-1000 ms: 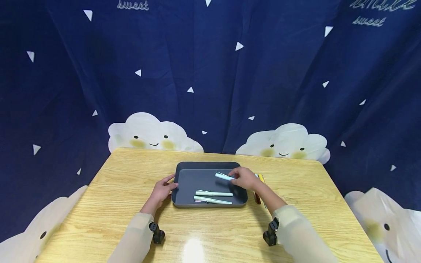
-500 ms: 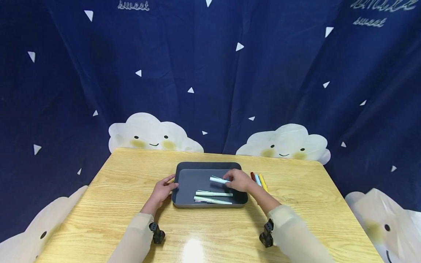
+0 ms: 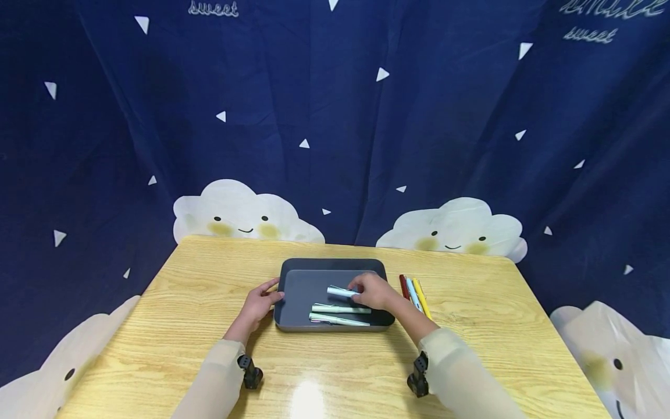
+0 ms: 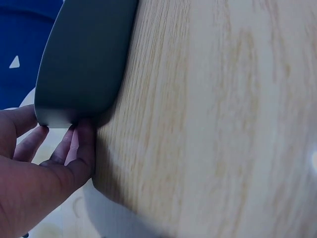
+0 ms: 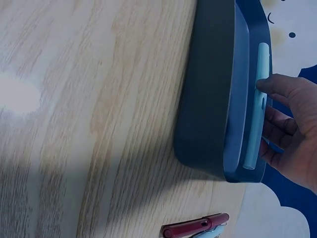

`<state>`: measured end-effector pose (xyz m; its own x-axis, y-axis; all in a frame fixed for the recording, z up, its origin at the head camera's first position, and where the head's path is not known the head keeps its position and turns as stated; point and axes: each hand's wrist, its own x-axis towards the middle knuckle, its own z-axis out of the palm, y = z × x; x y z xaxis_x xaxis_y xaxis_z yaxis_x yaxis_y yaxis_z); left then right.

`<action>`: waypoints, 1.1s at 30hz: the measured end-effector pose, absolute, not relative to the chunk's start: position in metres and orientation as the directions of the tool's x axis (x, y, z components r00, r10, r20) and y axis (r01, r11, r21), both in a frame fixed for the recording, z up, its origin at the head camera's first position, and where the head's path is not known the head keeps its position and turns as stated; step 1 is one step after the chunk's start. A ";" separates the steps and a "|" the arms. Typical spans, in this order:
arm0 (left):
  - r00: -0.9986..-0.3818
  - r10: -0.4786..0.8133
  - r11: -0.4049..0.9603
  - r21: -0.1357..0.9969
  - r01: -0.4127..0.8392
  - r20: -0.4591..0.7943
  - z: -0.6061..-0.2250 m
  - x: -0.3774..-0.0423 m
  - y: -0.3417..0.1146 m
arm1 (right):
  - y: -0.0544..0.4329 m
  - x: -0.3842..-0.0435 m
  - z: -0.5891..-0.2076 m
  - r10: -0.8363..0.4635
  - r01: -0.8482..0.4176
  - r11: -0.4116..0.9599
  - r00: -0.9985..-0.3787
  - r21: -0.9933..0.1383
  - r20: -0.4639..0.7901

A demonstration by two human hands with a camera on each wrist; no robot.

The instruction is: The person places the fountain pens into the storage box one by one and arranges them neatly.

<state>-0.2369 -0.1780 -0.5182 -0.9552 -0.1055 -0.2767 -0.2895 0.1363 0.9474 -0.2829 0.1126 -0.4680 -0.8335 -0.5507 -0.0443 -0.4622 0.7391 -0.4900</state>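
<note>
A dark grey rectangular tray (image 3: 300, 285) lies on the wooden table. My left hand (image 3: 256, 302) grips its left end; in the left wrist view the thumb is at the rim and curled fingers touch the outer wall (image 4: 84, 59). Over the tray's right half, my right hand (image 3: 373, 290) pinches a light blue pen (image 3: 337, 291) with a clip, held lengthwise; thumb and fingers also show round the pen (image 5: 256, 119) in the right wrist view. Two pale green pens, one farther back (image 3: 342, 309) and one nearer (image 3: 335, 319), lie in the tray's front part.
Right of the tray, a dark red pen (image 3: 404, 286), a light blue pen (image 3: 413, 294) and a yellow pen (image 3: 421, 298) lie side by side on the table (image 3: 487, 326). A navy curtain (image 3: 335, 116) with clouds hangs behind the table's back edge.
My right hand has moved left and slightly toward the front with the light blue pen, closer to the pale green pens. The pens on the table have come into fuller view. My left hand stays put.
</note>
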 end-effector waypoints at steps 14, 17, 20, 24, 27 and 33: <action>-0.956 -0.112 0.153 0.946 -0.286 -0.271 -0.517 -0.236 -0.178 | 0.100 -0.280 -0.474 -0.537 -0.441 0.760 -0.840 -0.478 -0.079; -0.955 -0.113 0.152 0.945 -0.289 -0.274 -0.517 -0.236 -0.178 | 0.098 -0.278 -0.474 -0.535 -0.438 0.762 -0.841 -0.478 -0.083; -0.954 -0.112 0.150 0.944 -0.292 -0.278 -0.517 -0.236 -0.178 | 0.096 -0.277 -0.474 -0.531 -0.436 0.767 -0.843 -0.471 -0.084; -0.953 -0.114 0.151 0.944 -0.295 -0.280 -0.516 -0.235 -0.178 | 0.096 -0.277 -0.475 -0.529 -0.437 0.771 -0.844 -0.463 -0.086; -0.951 -0.117 0.150 0.942 -0.300 -0.285 -0.515 -0.235 -0.177 | 0.096 -0.277 -0.475 -0.531 -0.438 0.773 -0.843 -0.459 -0.089; -0.950 -0.118 0.153 0.940 -0.306 -0.290 -0.515 -0.237 -0.177 | 0.096 -0.276 -0.476 -0.538 -0.448 0.772 -0.838 -0.450 -0.089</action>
